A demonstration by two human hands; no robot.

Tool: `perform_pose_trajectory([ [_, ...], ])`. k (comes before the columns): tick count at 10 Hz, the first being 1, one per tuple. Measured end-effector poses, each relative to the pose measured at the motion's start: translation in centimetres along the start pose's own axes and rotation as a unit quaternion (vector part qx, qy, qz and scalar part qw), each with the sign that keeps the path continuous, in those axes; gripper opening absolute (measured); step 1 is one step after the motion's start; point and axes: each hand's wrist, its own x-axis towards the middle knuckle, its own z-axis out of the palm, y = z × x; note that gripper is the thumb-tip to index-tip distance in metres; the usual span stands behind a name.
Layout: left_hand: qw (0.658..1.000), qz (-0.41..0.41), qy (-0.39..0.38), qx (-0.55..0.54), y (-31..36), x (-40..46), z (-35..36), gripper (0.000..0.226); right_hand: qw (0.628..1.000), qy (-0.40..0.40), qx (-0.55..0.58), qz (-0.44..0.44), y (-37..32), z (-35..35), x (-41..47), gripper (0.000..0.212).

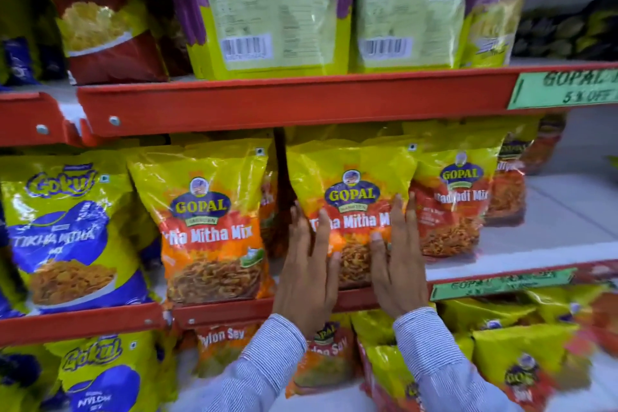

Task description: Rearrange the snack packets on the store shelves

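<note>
A yellow-and-orange Gopal Tikha Mitha Mix packet [351, 184] stands upright at the front of the middle shelf [551, 227]. Just beside it on the left stands a matching packet [214, 231], and further left a yellow-and-blue Gokul packet [67, 231]. On its right, a red-and-yellow Gopal packet [454, 204] sits partly tucked behind its edge.

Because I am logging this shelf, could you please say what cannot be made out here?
Head view:
Held Tikha Mitha Mix packet: first letters of its name and its lower corners, covered by the left hand and right hand.
Upper green offer tag: text cut off by the right edge.
Lower green tag: print blurred.
Upper packets' back labels: print too small.
</note>
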Motion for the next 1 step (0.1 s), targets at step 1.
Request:
perform_pose_trajectory([
  [1,1.000,-0.010,0.007,0.026,0.29,0.40,0.15,0.066,1.000,-0.003,-0.008,-0.014,0.03,-0.71,0.23,0.065],
])
